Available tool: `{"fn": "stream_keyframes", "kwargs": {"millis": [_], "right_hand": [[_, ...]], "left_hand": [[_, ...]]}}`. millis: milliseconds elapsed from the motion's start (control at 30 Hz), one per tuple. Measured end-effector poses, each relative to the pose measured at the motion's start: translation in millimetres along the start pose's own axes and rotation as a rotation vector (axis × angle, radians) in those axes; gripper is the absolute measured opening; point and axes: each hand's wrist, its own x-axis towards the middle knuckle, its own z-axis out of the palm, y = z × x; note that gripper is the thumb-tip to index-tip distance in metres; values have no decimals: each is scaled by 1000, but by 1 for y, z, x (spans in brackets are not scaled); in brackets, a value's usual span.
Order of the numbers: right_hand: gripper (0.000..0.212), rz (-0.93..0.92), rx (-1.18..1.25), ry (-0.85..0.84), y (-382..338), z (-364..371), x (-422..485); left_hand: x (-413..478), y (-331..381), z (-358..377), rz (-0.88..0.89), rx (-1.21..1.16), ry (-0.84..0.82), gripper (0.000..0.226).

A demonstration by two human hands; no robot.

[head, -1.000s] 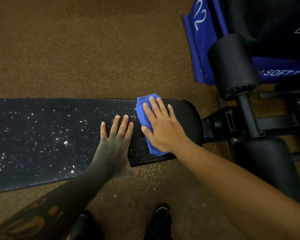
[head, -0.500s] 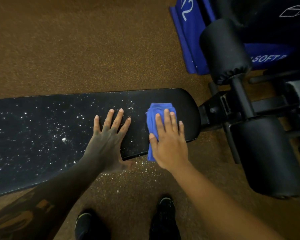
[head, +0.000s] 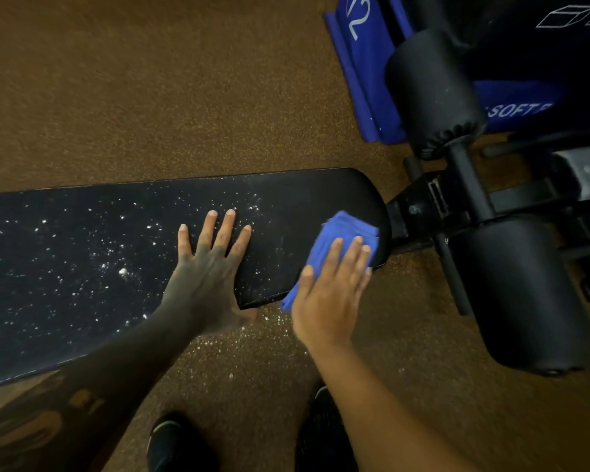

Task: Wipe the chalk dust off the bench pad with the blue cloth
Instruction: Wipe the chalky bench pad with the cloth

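Note:
A long black bench pad [head: 82, 267] runs from the left edge to right of the middle, speckled with white chalk dust over its left and middle parts. Its rounded right end looks nearly free of dust. My left hand [head: 208, 267] lies flat on the pad near its front edge, fingers spread. My right hand [head: 331, 287] presses the folded blue cloth [head: 344, 233] onto the pad's right end with straight fingers. The cloth's lower part hangs over the pad's front edge.
Black foam rollers [head: 430, 93] and the bench's metal frame [head: 457, 206] stand at the right. A blue padded box [head: 365, 63] with white lettering sits at the top right. Chalk specks lie on the brown floor [head: 218, 349] below the pad. My black shoes [head: 171, 444] show at the bottom.
My right hand has slid the cloth rightward and toward the pad's front edge, near the rounded end. My left hand has stayed flat on the pad.

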Motion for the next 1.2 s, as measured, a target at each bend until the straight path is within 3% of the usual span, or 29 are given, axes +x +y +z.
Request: {"fn": "stream_keyframes", "kwargs": {"millis": [100,133,233,267,400,433,467,600,667,733,800,967,1000,1133,1200], "right_hand": [[67,-300,-114,-61,8,3,-14],[66,-269,-122,-42,14,2,-8],[65,71,-33,36,14,-2,10],[66,77,-26,11,7,-3,10],[66,-501,-172,-131,-5,-6,-2],[66,-570,-201,-141,0,-8,8],[65,-562,-215,-128,5,-10,21],[68,-179,-154,-46,-4,-16,57],[68,-265,-157,-89,-19,-12,43],[67,-520,-192,-167,-23,-11,24],[67,-644,-221,-195,-13,-13,31],[68,-215,-153,-93,-22,-14,48],[68,-243,-146,-108,-28,-12,39],[67,-664,-227,-216,-18,-13,23],[66,-543,-220,-164,-12,-15,41]], "left_hand": [[0,0,0,0,-8,1,140],[0,0,-1,2,-7,-3,141],[0,-1,0,-4,-1,-17,143],[0,0,-1,-7,0,-20,143],[-1,1,-4,-22,-19,-32,143],[-2,1,-6,-38,-32,-31,145],[-3,2,-8,-63,-42,-36,148],[-7,1,-10,-156,-82,-64,157],[-7,1,-8,-159,-83,-62,156],[-7,2,-6,-155,-84,-59,153],[-8,1,-6,-148,-78,-51,153],[-8,-3,-6,-140,-75,-61,152],[-8,-3,-5,-137,-67,-63,152],[-8,-3,-4,-129,-77,-57,152],[-8,-3,-3,-130,-79,-58,152]]}}
